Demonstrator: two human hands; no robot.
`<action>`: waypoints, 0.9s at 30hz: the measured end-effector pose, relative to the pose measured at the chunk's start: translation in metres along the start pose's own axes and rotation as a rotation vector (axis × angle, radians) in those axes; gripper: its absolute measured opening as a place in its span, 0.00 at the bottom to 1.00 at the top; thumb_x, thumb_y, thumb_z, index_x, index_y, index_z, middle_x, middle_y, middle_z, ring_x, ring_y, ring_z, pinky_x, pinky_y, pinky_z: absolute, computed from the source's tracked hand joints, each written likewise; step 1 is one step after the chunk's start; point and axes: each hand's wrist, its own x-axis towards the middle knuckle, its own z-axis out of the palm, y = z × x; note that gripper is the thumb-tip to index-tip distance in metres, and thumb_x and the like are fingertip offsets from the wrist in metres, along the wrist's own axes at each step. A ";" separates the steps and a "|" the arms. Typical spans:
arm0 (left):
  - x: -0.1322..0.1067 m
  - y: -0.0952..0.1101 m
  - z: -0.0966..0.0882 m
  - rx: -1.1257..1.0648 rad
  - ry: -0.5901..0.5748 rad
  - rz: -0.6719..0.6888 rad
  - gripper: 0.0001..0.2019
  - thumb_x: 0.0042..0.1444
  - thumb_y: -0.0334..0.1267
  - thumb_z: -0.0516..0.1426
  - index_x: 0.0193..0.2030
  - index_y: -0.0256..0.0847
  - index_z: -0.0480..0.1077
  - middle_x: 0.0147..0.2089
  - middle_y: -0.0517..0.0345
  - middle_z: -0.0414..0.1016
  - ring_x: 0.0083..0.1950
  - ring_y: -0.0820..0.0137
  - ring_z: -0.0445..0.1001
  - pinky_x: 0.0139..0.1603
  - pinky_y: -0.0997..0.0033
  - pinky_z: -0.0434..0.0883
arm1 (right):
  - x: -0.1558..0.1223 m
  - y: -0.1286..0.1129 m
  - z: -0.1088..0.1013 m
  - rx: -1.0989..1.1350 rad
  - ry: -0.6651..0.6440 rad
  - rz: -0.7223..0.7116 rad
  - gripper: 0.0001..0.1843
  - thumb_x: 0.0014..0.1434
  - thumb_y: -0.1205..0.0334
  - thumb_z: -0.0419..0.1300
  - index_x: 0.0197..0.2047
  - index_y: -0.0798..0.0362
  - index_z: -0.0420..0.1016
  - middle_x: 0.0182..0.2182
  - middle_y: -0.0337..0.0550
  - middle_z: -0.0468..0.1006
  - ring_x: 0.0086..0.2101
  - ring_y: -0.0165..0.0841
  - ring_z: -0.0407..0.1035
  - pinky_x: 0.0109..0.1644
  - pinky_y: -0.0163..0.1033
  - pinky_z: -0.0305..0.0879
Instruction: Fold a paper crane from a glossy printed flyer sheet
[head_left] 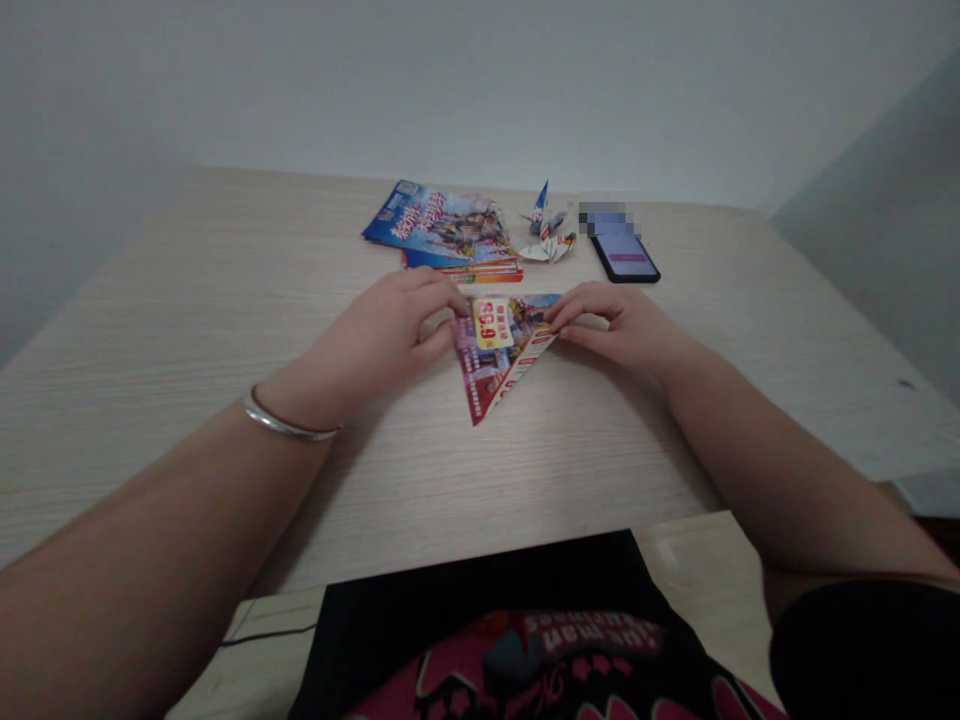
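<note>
A printed paper sheet point(495, 345), folded into a triangle with one point toward me, is held just over the table between my two hands. At its left corner, the thumb and fingers of my left hand point(409, 325) pinch the edge. My right hand point(611, 325) pinches the opposite corner, fingers bent and thumb below. A yellow and white price patch is printed on the upper face. Along the right slanted edge runs a pale folded strip with red print. The undersides of the fingertips are hidden.
Behind my hands lies a stack of colourful leaflets point(442, 225). Beside it stand folded paper cranes point(549, 240), and a phone point(626, 255) with a lit screen lies to their right. The pale wooden table point(187, 290) reaches back to the wall.
</note>
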 end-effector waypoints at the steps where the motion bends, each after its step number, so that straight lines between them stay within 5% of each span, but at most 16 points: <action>1: 0.000 0.000 0.002 -0.003 -0.015 0.059 0.16 0.67 0.37 0.50 0.53 0.36 0.75 0.57 0.46 0.78 0.60 0.57 0.74 0.64 0.55 0.69 | 0.001 -0.002 0.002 -0.014 -0.043 -0.035 0.07 0.61 0.55 0.65 0.37 0.47 0.84 0.41 0.45 0.86 0.44 0.39 0.78 0.55 0.48 0.73; 6: -0.003 0.000 0.007 0.127 -0.207 0.199 0.21 0.72 0.37 0.48 0.65 0.36 0.72 0.67 0.48 0.74 0.76 0.52 0.59 0.78 0.43 0.49 | 0.003 -0.001 0.005 -0.109 -0.187 -0.113 0.10 0.63 0.63 0.60 0.41 0.49 0.84 0.44 0.45 0.87 0.47 0.38 0.79 0.56 0.48 0.73; 8: -0.004 -0.001 0.010 0.136 -0.183 0.184 0.21 0.71 0.42 0.50 0.65 0.39 0.72 0.66 0.49 0.75 0.77 0.47 0.56 0.76 0.40 0.50 | 0.003 0.002 0.004 -0.159 -0.185 -0.127 0.12 0.62 0.67 0.58 0.42 0.48 0.85 0.46 0.44 0.87 0.50 0.38 0.79 0.59 0.49 0.72; 11: -0.003 -0.001 0.012 0.183 -0.223 0.158 0.20 0.71 0.45 0.51 0.65 0.45 0.72 0.64 0.50 0.77 0.68 0.52 0.69 0.73 0.41 0.55 | 0.003 0.001 0.005 -0.279 -0.169 -0.112 0.14 0.63 0.67 0.57 0.44 0.49 0.85 0.50 0.45 0.86 0.53 0.40 0.78 0.63 0.52 0.70; 14: -0.001 0.009 0.006 0.242 -0.248 0.162 0.19 0.71 0.45 0.51 0.62 0.45 0.74 0.57 0.48 0.79 0.60 0.55 0.74 0.67 0.47 0.62 | 0.005 -0.007 0.010 -0.416 -0.170 -0.063 0.18 0.66 0.58 0.60 0.55 0.51 0.82 0.58 0.50 0.82 0.58 0.45 0.75 0.66 0.59 0.66; 18: 0.001 0.026 -0.001 0.305 -0.247 0.161 0.17 0.70 0.43 0.52 0.56 0.43 0.78 0.48 0.46 0.79 0.50 0.54 0.77 0.58 0.48 0.69 | 0.007 -0.015 0.018 -0.578 -0.233 -0.021 0.39 0.61 0.44 0.67 0.68 0.58 0.72 0.70 0.59 0.68 0.69 0.55 0.62 0.73 0.63 0.56; 21: 0.001 0.027 0.001 0.238 -0.247 0.176 0.17 0.70 0.42 0.53 0.56 0.39 0.78 0.52 0.43 0.78 0.54 0.53 0.76 0.60 0.51 0.71 | 0.007 -0.017 0.019 -0.661 -0.228 0.010 0.44 0.60 0.39 0.66 0.70 0.60 0.69 0.73 0.61 0.63 0.72 0.58 0.56 0.75 0.63 0.52; 24: 0.001 0.022 0.005 0.128 -0.249 0.203 0.19 0.70 0.41 0.52 0.61 0.35 0.74 0.66 0.40 0.73 0.65 0.54 0.72 0.67 0.53 0.68 | 0.005 -0.019 0.016 -0.699 -0.228 -0.001 0.44 0.61 0.38 0.65 0.70 0.59 0.69 0.72 0.62 0.64 0.70 0.56 0.58 0.74 0.64 0.54; 27: 0.001 0.018 0.006 0.126 -0.256 0.190 0.20 0.71 0.42 0.52 0.63 0.36 0.72 0.65 0.42 0.75 0.65 0.54 0.74 0.68 0.50 0.67 | 0.004 -0.022 0.010 -0.723 -0.234 -0.023 0.38 0.64 0.42 0.64 0.67 0.59 0.73 0.69 0.62 0.69 0.68 0.55 0.62 0.73 0.62 0.58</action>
